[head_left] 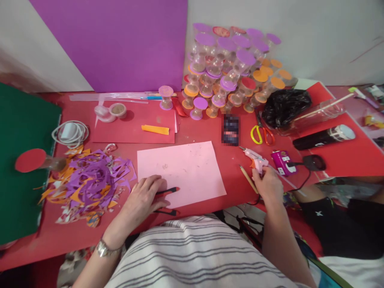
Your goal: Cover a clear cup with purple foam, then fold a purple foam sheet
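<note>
A pink glue gun (pixel 255 157) with an orange trigger lies under my right hand (pixel 269 186), whose fingers are closed around its handle. Its nozzle points left. Just left of it lies a tan pen-like stick (pixel 248 179). Flat over the lower left edge of a pink paper sheet (pixel 186 168) rests my left hand (pixel 145 196), its fingers stretched out. From beneath it stick out two black strips (pixel 167 191) that look like the temples of eyeglasses; their other ends are hidden. Small dark specks dot the sheet.
Paper scraps (pixel 93 176) heap at left beside a coiled white cable (pixel 70 134). Stacked hourglass-like plastic pieces (pixel 228 68) stand at the back. Scissors (pixel 262 134), a purple box (pixel 285 163) and a black bottle (pixel 321 138) lie right. Another person's leg (pixel 324 224) is at lower right.
</note>
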A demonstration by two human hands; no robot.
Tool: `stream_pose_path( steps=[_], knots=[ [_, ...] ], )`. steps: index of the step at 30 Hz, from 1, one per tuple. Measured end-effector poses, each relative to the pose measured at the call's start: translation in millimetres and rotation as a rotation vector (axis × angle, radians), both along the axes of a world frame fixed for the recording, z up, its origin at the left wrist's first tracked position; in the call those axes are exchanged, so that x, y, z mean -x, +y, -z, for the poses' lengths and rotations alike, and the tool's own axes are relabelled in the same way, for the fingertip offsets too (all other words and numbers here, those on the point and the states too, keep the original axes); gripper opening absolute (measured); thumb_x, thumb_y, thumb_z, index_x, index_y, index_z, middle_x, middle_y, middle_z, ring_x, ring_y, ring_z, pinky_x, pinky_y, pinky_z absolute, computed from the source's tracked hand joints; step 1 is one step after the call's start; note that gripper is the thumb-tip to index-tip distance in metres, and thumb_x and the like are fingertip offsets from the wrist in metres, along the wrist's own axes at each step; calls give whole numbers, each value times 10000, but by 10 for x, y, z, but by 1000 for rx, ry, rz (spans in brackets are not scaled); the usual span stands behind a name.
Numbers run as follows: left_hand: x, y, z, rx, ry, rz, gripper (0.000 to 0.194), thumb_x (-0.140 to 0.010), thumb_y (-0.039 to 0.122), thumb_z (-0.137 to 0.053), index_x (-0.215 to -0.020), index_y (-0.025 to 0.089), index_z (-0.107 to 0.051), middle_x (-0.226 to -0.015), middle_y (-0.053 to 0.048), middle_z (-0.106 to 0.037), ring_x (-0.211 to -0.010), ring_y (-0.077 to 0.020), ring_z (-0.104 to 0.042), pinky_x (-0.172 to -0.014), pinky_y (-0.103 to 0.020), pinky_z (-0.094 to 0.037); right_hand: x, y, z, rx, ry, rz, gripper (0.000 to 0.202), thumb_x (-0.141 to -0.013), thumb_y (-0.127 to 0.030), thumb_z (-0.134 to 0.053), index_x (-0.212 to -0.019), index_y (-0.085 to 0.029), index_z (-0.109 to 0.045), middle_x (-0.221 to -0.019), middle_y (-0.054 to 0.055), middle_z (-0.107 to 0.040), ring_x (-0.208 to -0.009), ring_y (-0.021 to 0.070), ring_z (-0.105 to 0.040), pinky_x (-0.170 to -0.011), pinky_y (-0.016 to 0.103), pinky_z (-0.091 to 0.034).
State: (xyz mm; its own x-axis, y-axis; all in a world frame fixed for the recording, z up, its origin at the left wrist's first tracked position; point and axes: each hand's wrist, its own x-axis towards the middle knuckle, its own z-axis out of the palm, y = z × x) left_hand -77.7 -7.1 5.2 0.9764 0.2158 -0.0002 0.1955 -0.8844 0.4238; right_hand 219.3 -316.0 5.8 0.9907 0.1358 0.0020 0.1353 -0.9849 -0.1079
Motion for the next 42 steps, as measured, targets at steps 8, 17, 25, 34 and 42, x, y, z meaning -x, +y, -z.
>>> stream_pose_path(
  steps=[8,17,25,34,42],
  knots=[
    [88,80,-57,73,55,94,617,-783,277,-746,-1343,200,-498,-1380,-150,-547,-1196,-315,-579,-955,-471,-543,174,-94,-32,-152,-251,-391,355,-884,-491,-512,-907,-176,-673,-891,115,-582,-843,251,-528,-751,375,-447],
    [149,-4,-135,45,67,113,660,-754,138,-698,-1369,232,-478,-1411,-137,-528,-1225,-317,-561,-974,-478,-541,322,172,-23,-62,-195,-482,193,-866,-323,-526,-832,-193,-665,-941,132,-592,-888,271,-508,-826,431,-434],
    [121,-119,-194,25,128,113,618,-754,70,-682,-1331,203,-506,-1283,-121,-614,-1181,-286,-577,-968,-439,-516,42,1335,-216,-113,-122,-786,237,-978,-334,-464,-934,-196,-652,-895,89,-625,-844,223,-552,-766,329,-409],
    [154,-228,-211,47,175,56,653,-801,-12,-526,-1401,235,-449,-1304,-100,-588,-1169,-247,-565,-1005,-424,-467,-382,2393,-116,-13,-111,-994,233,-946,-165,-455,-954,-163,-688,-956,125,-628,-855,228,-550,-745,344,-402],
    [98,-199,-320,198,147,55,715,-715,18,-621,-1378,224,-453,-1299,-97,-578,-1207,-269,-538,-1023,-454,-482,-261,2157,-161,-160,-91,-982,293,-927,-228,-506,-1183,-151,-624,-1113,146,-623,-985,253,-612,-851,379,-493]
  ],
)
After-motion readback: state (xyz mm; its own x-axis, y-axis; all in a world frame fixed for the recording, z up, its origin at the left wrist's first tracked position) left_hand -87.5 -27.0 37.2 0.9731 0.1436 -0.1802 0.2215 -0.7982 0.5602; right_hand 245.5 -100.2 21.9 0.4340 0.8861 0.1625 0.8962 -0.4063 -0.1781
